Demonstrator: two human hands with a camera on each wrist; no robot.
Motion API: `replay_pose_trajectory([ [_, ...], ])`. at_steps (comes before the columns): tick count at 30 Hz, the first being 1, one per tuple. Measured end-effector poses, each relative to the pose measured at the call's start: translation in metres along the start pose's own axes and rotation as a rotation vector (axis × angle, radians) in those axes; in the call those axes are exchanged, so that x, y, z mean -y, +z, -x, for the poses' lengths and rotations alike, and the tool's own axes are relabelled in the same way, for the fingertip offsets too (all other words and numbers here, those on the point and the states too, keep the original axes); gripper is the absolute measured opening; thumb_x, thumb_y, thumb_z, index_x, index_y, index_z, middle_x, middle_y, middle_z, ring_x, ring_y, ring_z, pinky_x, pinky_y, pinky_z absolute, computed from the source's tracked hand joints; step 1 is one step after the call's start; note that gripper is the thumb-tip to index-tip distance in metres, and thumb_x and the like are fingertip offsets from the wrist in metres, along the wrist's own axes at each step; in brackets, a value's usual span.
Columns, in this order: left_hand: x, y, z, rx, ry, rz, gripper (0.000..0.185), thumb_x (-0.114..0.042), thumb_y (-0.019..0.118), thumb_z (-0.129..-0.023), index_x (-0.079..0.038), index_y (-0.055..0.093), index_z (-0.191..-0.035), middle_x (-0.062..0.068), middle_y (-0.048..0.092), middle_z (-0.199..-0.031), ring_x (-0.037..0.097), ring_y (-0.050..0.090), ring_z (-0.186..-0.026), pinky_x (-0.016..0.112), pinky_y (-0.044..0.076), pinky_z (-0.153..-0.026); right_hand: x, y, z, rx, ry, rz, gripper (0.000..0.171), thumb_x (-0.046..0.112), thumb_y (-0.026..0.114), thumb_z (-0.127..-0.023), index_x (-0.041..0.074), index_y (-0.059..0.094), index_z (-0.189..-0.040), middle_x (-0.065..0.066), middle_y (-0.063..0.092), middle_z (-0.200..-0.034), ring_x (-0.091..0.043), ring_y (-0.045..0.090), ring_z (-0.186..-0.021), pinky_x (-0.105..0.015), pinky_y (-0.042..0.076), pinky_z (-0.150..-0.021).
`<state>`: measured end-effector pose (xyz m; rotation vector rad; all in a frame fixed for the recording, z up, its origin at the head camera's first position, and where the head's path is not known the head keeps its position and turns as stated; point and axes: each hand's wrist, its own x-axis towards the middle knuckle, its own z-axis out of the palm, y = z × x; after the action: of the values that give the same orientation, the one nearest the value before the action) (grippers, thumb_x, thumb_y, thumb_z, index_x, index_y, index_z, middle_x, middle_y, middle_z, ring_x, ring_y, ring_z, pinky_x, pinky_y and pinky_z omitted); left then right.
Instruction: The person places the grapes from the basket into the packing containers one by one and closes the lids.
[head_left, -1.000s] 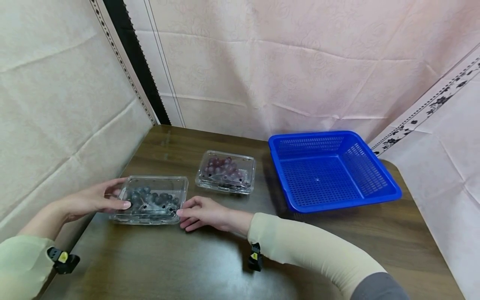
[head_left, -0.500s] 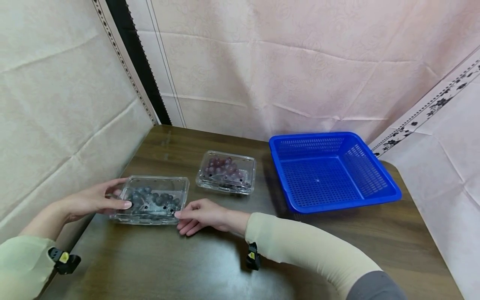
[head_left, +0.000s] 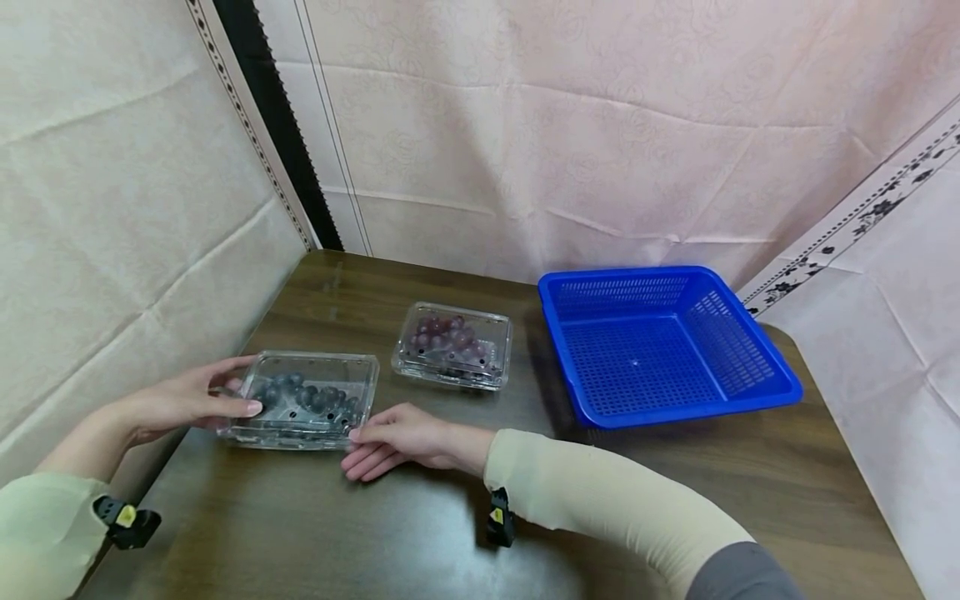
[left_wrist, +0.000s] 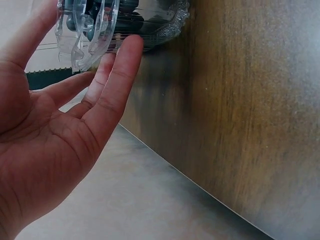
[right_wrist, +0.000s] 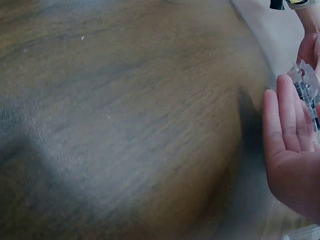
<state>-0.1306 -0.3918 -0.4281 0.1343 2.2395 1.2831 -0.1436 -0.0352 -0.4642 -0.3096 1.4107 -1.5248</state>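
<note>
A clear plastic clamshell box of dark, round, grape-like fruit is at the left of the table, its lid down. My left hand grips its left end, thumb on top and fingers at the side and below. At the box's front right corner my right hand pinches the edge with the thumb; the other fingers extend in front of and below it. In the right wrist view these fingers look nearly straight beside the box. Exactly where the index fingertip touches is hidden.
A second clear clamshell box with reddish grapes stands behind and to the right. Farther right is a blue plastic basket with nothing in it. Pale cloth hangs behind the wooden table.
My right hand has shifted slightly left and toward me along the box's front right corner, its fingers lower. My left hand and both boxes have hardly moved.
</note>
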Motion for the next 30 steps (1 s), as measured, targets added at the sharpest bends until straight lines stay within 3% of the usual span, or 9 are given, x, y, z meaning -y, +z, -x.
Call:
replay_pose_trajectory([
  [5,0.000,-0.002,0.003,0.003,-0.012,0.012,0.092,-0.023,0.068,-0.106,0.005,0.006,-0.168,0.032,0.042,-0.142,0.023,0.064,-0.113,0.035,0.063,-0.090,-0.003,0.003,0.000,-0.014,-0.012,-0.043,0.034,0.010,0.057,-0.110,-0.018,0.063,-0.127,-0.038,0.069,-0.118,-0.046,0.073,-0.112,-0.047,0.065,-0.096],
  [12,0.001,-0.004,0.004,0.009,-0.019,0.016,0.089,-0.024,0.066,-0.108,0.007,0.008,-0.167,0.031,0.044,-0.145,0.022,0.065,-0.116,0.046,0.062,-0.100,-0.006,0.003,0.000,-0.051,-0.033,-0.058,0.032,0.007,0.057,-0.108,-0.019,0.064,-0.125,-0.038,0.070,-0.115,-0.040,0.077,-0.104,-0.047,0.066,-0.094],
  [17,0.007,-0.008,0.007,0.024,-0.010,0.085,0.084,-0.020,0.063,-0.109,0.010,0.009,-0.166,0.032,0.043,-0.147,0.015,0.067,-0.114,0.031,0.061,-0.098,-0.007,0.002,0.000,-0.058,-0.037,-0.062,0.033,0.008,0.059,-0.108,-0.020,0.063,-0.126,-0.037,0.071,-0.115,-0.038,0.078,-0.102,-0.047,0.066,-0.095],
  [20,0.012,-0.012,0.009,0.055,0.021,0.151,0.080,-0.014,0.060,-0.110,0.013,0.008,-0.164,0.033,0.044,-0.145,0.016,0.068,-0.113,0.033,0.063,-0.098,-0.007,0.002,0.001,-0.058,-0.041,-0.068,0.033,0.008,0.059,-0.108,-0.020,0.063,-0.126,-0.037,0.070,-0.115,-0.038,0.078,-0.103,-0.047,0.065,-0.095],
  [24,0.023,-0.018,0.013,0.152,0.050,0.264,0.076,-0.006,0.057,-0.110,0.016,0.005,-0.162,0.026,0.049,-0.138,0.026,0.069,-0.115,0.048,0.062,-0.101,-0.007,0.002,0.001,-0.058,-0.043,-0.077,0.032,0.008,0.059,-0.109,-0.019,0.063,-0.126,-0.036,0.071,-0.116,-0.038,0.077,-0.105,-0.047,0.065,-0.096],
  [26,0.028,-0.020,0.014,0.209,0.049,0.322,0.066,-0.003,0.055,-0.110,0.008,0.018,-0.164,0.020,0.051,-0.135,0.030,0.069,-0.116,0.053,0.060,-0.103,-0.008,0.002,0.001,-0.056,-0.042,-0.079,0.031,0.008,0.059,-0.109,-0.017,0.064,-0.126,-0.036,0.071,-0.117,-0.038,0.077,-0.106,-0.047,0.065,-0.096],
  [30,0.035,-0.022,0.013,0.283,0.076,0.388,0.053,0.002,0.053,-0.109,-0.029,0.044,-0.151,0.016,0.055,-0.131,0.036,0.069,-0.119,0.052,0.059,-0.106,-0.008,0.002,0.001,-0.057,-0.042,-0.079,0.028,0.008,0.059,-0.109,-0.014,0.066,-0.125,-0.034,0.072,-0.118,-0.038,0.076,-0.108,-0.046,0.065,-0.096],
])
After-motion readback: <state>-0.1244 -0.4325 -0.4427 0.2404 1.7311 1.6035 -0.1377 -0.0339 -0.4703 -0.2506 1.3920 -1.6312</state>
